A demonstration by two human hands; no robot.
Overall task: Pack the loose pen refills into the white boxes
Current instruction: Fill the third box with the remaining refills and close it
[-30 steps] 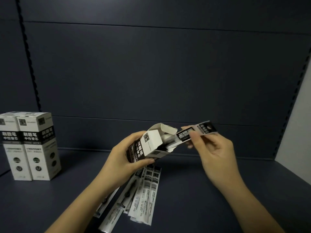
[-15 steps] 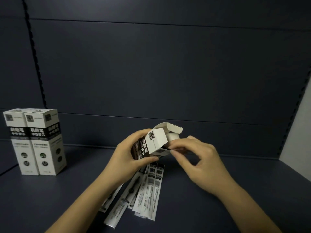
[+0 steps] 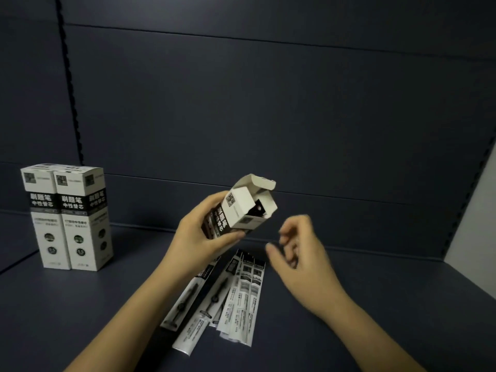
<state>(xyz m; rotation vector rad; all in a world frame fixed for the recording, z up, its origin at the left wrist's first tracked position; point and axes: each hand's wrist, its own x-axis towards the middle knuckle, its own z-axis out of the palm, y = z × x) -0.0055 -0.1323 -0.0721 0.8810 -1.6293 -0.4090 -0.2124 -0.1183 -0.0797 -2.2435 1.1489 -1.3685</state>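
My left hand (image 3: 204,237) grips a white box (image 3: 241,210) with a black band, tilted up to the right, its top flap open. Dark ends of refills show inside the opening. My right hand (image 3: 298,251) hovers just right of and below the box, blurred, fingers loosely curled and holding nothing. Several loose pen refills (image 3: 239,294) in long white and black sleeves lie fanned on the dark shelf under my hands.
Two closed white boxes (image 3: 69,216) stand upright side by side at the left of the shelf (image 3: 389,304). A dark back panel rises behind, and a pale side wall (image 3: 477,224) bounds the right.
The refill my right hand held has gone into the box. My right hand has let go and drawn back down and right. The box is tilted more upright.
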